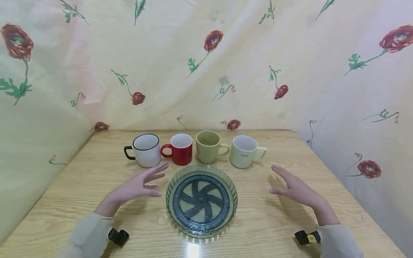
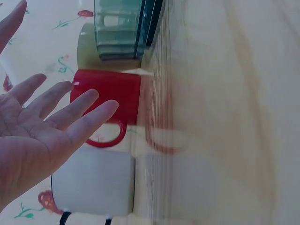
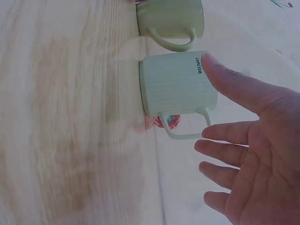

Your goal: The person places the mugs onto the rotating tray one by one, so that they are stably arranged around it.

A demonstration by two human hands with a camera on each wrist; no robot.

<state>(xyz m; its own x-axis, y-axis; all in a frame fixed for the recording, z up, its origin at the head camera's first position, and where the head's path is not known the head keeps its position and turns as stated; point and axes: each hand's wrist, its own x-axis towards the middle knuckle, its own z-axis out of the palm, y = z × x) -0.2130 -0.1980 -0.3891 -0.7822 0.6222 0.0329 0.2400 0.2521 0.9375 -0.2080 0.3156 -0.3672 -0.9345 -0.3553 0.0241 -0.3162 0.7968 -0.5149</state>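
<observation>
Green glass in the foreground: a bowl [image 1: 201, 169] on the table [image 1: 264, 229], set centrally, probably for reach from either side. Raised just left of the bowl, left grip [image 1: 138, 184], fingers spread, holding nothing; well to the bowl's right, right grip [image 1: 293, 186], thumb apart from fingers, likewise unladen. Lined up beyond the bowl, left to right, white mug [image 1: 147, 154], red mug [image 1: 182, 153], olive mug [image 1: 206, 152] and pale mug [image 1: 241, 157], handles turned outward, two each way, perhaps for easy grasping. Standing upright, mouths up, with no contents visible, though floors partly hidden. Showing at the bowl's base, a dark bladed disc [image 1: 201, 197]; cannot tell whether inside or beneath.
</observation>
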